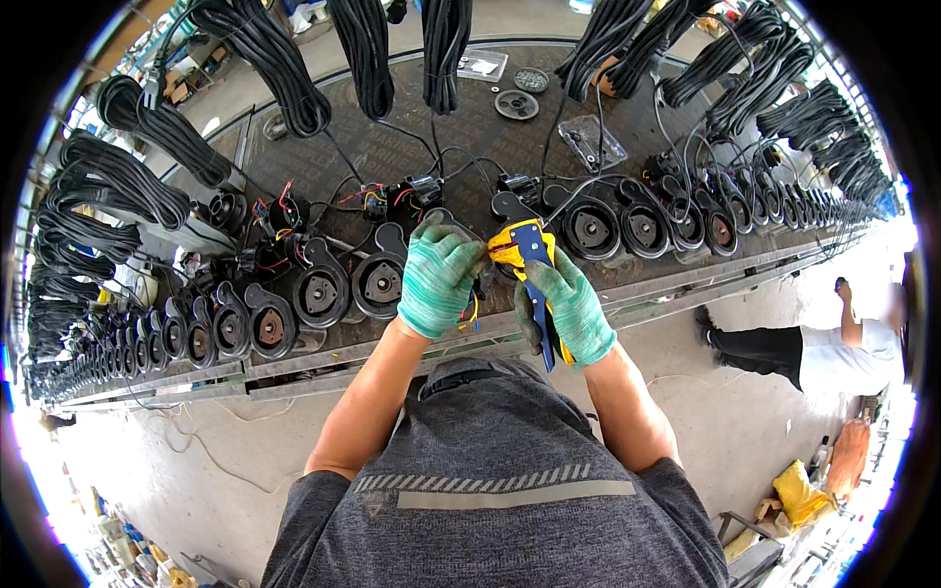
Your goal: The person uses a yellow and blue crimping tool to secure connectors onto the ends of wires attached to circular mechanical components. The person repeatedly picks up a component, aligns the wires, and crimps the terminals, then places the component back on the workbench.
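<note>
At three o'clock from the curled left hand [438, 279], its hold unclear, the right hand [576, 312] grips one blue-and-yellow tool [530, 243].

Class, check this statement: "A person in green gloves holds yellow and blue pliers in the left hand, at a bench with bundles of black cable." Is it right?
Not quite: the head view shows the pliers in the right hand, not the left hand. The green gloves, the bench and the bundles of black cable are right.
</note>
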`<action>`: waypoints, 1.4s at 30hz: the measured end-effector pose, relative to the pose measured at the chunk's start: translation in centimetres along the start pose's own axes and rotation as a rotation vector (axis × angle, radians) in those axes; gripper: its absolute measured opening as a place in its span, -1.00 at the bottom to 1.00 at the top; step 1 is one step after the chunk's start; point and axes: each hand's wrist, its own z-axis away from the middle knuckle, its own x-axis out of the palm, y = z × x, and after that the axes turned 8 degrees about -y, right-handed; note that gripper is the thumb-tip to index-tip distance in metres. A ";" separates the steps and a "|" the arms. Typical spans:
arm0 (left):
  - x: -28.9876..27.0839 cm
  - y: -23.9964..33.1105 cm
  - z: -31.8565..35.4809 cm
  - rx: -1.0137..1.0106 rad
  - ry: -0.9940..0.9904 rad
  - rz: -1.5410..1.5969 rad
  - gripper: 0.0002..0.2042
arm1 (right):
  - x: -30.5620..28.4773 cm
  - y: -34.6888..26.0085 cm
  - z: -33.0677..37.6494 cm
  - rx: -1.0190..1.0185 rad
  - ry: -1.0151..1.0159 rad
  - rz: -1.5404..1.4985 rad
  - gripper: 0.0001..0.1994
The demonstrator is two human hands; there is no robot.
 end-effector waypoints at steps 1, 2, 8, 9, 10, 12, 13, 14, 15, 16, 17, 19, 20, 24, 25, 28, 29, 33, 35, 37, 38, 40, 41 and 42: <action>-0.1 0.0 -0.3 0.011 0.006 -0.003 -0.78 | 0.1 -0.3 -0.1 0.012 -0.001 -0.035 -0.60; 0.1 0.0 -0.3 -0.053 0.014 0.074 -0.79 | 0.3 -0.5 0.0 0.027 0.001 -0.073 -0.60; 0.6 -0.5 -1.5 -0.220 0.092 0.288 -0.84 | -0.7 0.0 0.9 -0.206 0.052 -0.327 -0.47; 0.5 -1.3 -1.9 -0.246 0.087 0.299 -0.86 | -1.2 -0.1 1.3 -0.222 0.037 -0.391 -0.47; 0.4 -1.9 -2.7 -0.284 0.090 0.376 -0.87 | -1.7 -0.2 2.0 -0.234 0.125 -0.382 -0.47; -0.7 -3.1 -5.0 -0.385 0.064 0.371 -0.85 | -3.6 0.1 3.3 -0.253 0.183 -0.397 -0.48; -1.0 -3.8 -6.4 -0.376 0.127 0.453 -0.83 | -4.7 0.6 3.9 -0.270 0.196 -0.407 -0.49; -1.2 -5.1 -7.7 -0.374 0.113 0.475 -0.83 | -5.8 1.2 4.4 -0.276 0.274 -0.397 -0.52; -1.3 -6.6 -8.8 -0.404 0.130 0.600 -0.83 | -6.2 1.2 5.0 -0.271 0.321 -0.368 -0.57; -1.3 -7.7 -10.1 -0.376 0.124 0.564 -0.83 | -7.2 1.6 5.6 -0.290 0.341 -0.398 -0.59; -1.5 -8.6 -11.2 -0.352 0.121 0.523 -0.83 | -8.3 2.3 6.0 -0.305 0.355 -0.430 -0.61; -0.7 -10.5 -12.6 -0.379 0.112 0.457 -0.82 | -10.2 3.5 6.8 -0.293 0.452 -0.473 -0.62; 0.1 -12.1 -13.4 -0.295 0.099 0.395 -0.83 | -10.9 3.9 7.2 -0.285 0.499 -0.493 -0.63; 3.0 -14.5 -16.8 -0.251 -0.144 -0.134 -0.84 | -12.8 4.9 8.3 -0.267 0.511 -0.532 -0.53; 4.3 -14.9 -17.3 -0.356 -0.165 -0.090 -0.84 | -12.9 4.9 8.4 -0.269 0.513 -0.538 -0.53; 7.3 -16.3 -19.0 -0.644 -0.180 0.097 -0.82 | -13.5 5.4 8.4 -0.259 0.529 -0.581 -0.56; 8.0 -15.3 -20.1 -0.923 -0.203 0.343 -0.80 | -13.6 5.5 8.6 -0.253 0.553 -0.572 -0.60; 14.3 -21.0 -16.5 -0.633 0.139 0.719 -0.67 | -13.5 5.2 8.7 -0.223 0.581 -0.553 -0.63; 15.5 -18.1 -14.7 -0.641 -0.039 0.566 -0.51 | -14.1 5.5 9.3 -0.227 0.609 -0.578 -0.62; 16.8 -19.5 -12.2 -0.614 -0.457 0.472 -0.54 | -14.7 5.7 9.7 -0.212 0.641 -0.573 -0.60; 16.5 -18.0 -12.4 -0.561 -0.700 0.283 -0.61 | -15.2 5.9 10.1 -0.206 0.664 -0.572 -0.58; 17.0 -17.6 -12.1 -0.623 -1.087 0.180 -0.71 | -16.0 6.2 10.6 -0.184 0.672 -0.577 -0.56; 17.6 -18.2 -12.2 -0.654 -1.092 0.245 -0.71 | -16.3 6.2 10.5 -0.173 0.671 -0.581 -0.54; 18.0 -18.7 -12.3 -0.684 -1.095 0.310 -0.70 | -16.4 6.0 10.7 -0.181 0.675 -0.584 -0.50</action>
